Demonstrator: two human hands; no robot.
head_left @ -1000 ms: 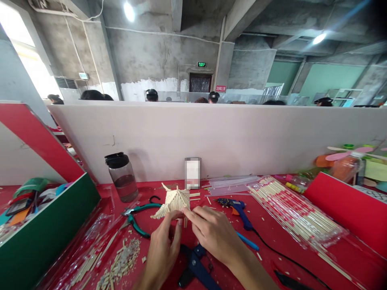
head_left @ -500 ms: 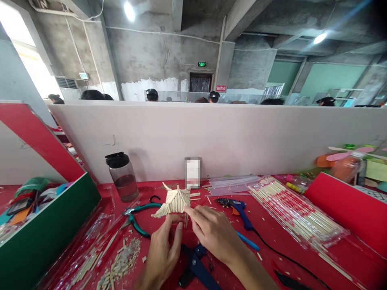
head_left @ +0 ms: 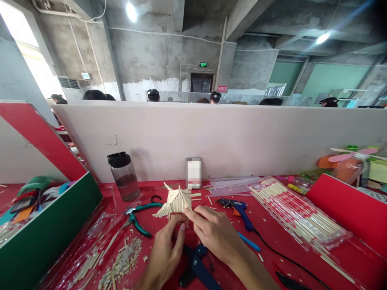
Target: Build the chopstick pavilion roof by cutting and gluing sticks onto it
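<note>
L hand [head_left: 167, 245]: thumb & index tips nr each other, under near edge of the stick model [head_left: 177, 201]; can't tell if they're pinched on a post, tips partly hidden. R hand [head_left: 213, 231]: index straight out, tip at roof corner, other fingers curled; thumb hidden, so can't tell if it grips.

Model = clock ctr, 12 away from wearer. Pale roof, upswept corners at abt 8 & 11; can't tell if it rests on the desk [head_left: 278, 241] or is held up.

Chg over last sec: v. small. Hands keep approx same spots, view slid a bit; a thin post [head_left: 169, 217] now seems to show at 7, by L index. Reads to me as a slight turn/tilt, i.e. steadying & fine adj. on the model, not a switch to another tool.

Further out: green-handled pliers [head_left: 148, 206] at 9, offcuts [head_left: 123, 257] at 7–8, dk blue tool [head_left: 196, 264] at 5–6 btwn forearms, blue rod [head_left: 249, 241] at 4, glue gun [head_left: 240, 207] at 3, bagged sticks [head_left: 293, 209] beyond it. Blurred white card [head_left: 194, 173] at 1, bottle [head_left: 123, 179] at 10, white partition [head_left: 229, 137] at 12.
</note>
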